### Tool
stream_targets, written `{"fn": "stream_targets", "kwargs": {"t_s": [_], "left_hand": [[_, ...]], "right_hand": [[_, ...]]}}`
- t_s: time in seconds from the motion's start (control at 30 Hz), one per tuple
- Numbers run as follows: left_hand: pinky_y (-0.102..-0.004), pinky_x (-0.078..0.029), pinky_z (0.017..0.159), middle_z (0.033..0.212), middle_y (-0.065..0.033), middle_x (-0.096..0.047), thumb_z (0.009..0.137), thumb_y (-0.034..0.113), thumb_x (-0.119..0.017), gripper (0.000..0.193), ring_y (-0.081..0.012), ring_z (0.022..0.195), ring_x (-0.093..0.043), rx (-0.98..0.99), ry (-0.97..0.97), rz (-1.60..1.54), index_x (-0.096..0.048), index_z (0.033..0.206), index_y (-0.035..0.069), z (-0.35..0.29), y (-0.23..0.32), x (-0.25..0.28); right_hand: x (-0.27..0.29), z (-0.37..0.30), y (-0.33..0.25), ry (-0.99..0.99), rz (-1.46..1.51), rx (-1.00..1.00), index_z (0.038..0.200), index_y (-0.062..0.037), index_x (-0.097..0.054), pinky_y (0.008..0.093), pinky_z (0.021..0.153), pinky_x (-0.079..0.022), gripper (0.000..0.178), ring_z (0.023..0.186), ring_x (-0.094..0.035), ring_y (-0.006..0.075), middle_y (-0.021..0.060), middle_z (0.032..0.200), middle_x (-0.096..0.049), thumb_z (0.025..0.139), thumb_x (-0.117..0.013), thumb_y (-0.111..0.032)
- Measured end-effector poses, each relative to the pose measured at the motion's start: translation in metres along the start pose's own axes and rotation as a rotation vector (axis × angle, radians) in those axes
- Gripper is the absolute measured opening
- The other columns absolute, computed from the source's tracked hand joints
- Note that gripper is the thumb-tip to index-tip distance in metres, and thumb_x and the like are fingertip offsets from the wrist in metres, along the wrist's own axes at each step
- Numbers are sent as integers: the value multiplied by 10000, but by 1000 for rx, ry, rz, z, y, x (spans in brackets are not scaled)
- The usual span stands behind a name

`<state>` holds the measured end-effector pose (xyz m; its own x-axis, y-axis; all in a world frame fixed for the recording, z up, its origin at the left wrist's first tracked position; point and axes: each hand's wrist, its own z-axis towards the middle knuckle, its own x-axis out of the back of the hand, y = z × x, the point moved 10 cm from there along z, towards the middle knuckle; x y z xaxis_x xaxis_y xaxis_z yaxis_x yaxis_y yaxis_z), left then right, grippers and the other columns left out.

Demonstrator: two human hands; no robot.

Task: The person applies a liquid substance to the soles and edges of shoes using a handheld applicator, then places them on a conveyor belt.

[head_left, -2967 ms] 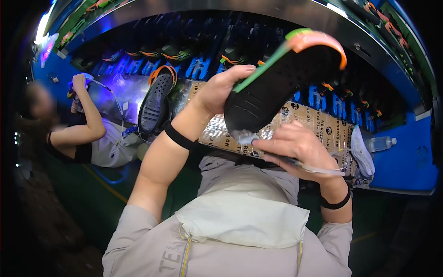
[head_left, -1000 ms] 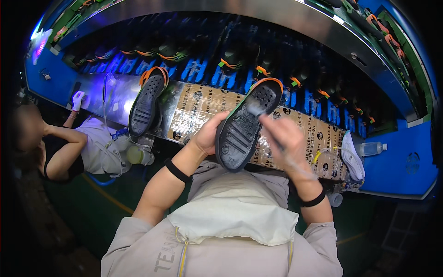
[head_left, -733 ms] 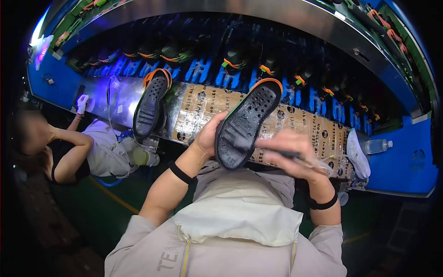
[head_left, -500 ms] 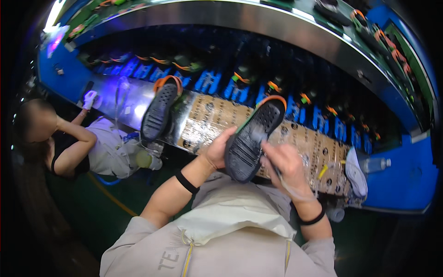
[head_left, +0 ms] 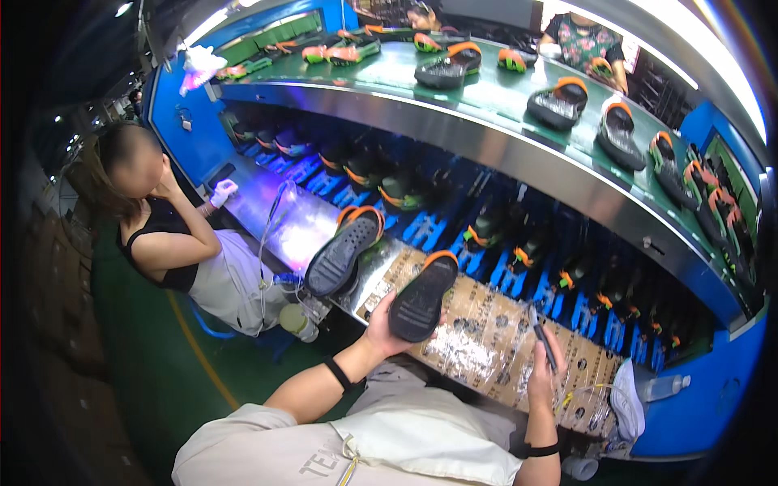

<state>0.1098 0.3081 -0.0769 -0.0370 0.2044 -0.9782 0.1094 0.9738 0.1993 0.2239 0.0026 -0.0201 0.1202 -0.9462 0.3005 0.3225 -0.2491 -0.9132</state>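
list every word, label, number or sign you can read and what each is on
I won't copy wording, but print shows here:
Brown cardboard: repeated dark lettering and round marks, mostly tiny or lost in glare.
Wearer's pale shirt: grey letters, partly covered.
Shoe in the left hand: nothing legible.

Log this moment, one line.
left fingers: holding black shoe | right fingers: gripping brush, apart from shoe | bench cover: brown cardboard

Clear bottle [head_left: 663, 387] — sideways, on blue surface [head_left: 685, 421].
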Motion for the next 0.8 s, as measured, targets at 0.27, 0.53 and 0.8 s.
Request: {"fn": "stream_targets", "kwargs": {"t_s": [0.27,0.53,0.8], "left_hand": [[-545,-656,800,1404,-372,-592,1023,708,-471,950,-502,1150,-699,-38,-327,522,-396,1628,-21,19,101,-177],[-507,-595,1047,1593,-383,-427,1128,607,-415,870,-482,1351,-578,-645,-130,161,-345,1611,-113,86,283,-258],[-368,-569,1014,1315,-222,-733,1063,341,-696,540,-274,1168,-727,-1592,564,1719,-649,1406,-74,37,377,-299]], "right_hand": [[2,-22,85,147,-39,-30,1354,67,-697,392,1036,-517,366,1129,-692,298,181,1242,-735,1053,-635,-134],[-5,-23,73,111,-103,78,1337,41,-714,406,979,-533,360,1070,-699,317,185,1175,-735,1027,-641,-126],[-10,-21,74,64,-110,34,1319,45,-719,414,987,-539,360,1096,-712,339,203,1193,-738,1013,-640,-128]]}}
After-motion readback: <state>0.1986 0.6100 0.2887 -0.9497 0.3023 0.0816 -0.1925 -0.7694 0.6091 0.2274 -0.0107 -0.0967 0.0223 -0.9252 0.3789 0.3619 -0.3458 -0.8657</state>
